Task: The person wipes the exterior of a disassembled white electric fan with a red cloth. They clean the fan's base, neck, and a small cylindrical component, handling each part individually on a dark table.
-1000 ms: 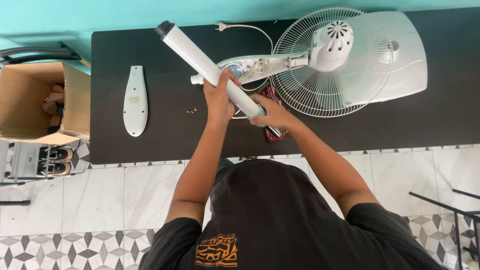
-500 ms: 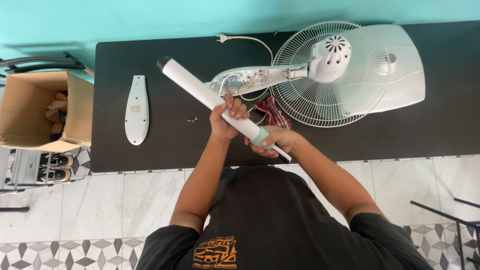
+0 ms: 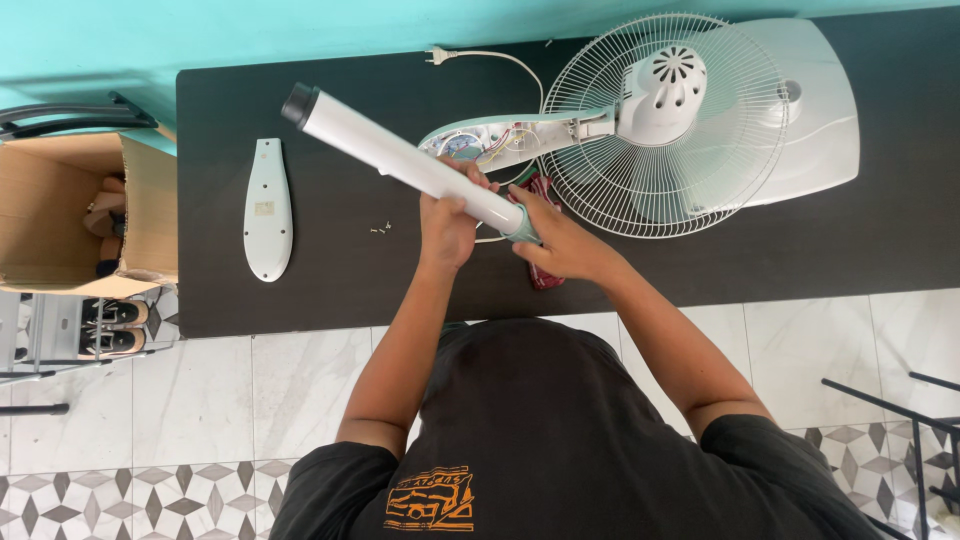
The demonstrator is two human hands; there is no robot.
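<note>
I hold a long white fan pole (image 3: pixel 390 152) slanted above a dark table (image 3: pixel 330 290), its black-capped end up to the left. My left hand (image 3: pixel 447 228) grips the pole near its lower part. My right hand (image 3: pixel 565 243) clasps the pale green collar at the pole's lower end. Just behind the hands lies a fan neck with an open control housing (image 3: pixel 480 140) showing wires, joined to the white motor and wire grille (image 3: pixel 665 120). A red-handled tool (image 3: pixel 540 275) lies partly hidden under my right hand.
A white oval cover plate (image 3: pixel 268 210) lies on the table's left part, with small screws (image 3: pixel 380 230) nearby. A white fan base (image 3: pixel 815 110) sits behind the grille. A plug and cord (image 3: pixel 470 56) lie at the far edge. An open cardboard box (image 3: pixel 60 210) stands left of the table.
The pole has been drawn toward me and lowered to a flatter slant. Both hands shifted along with it, staying closed on its lower end.
</note>
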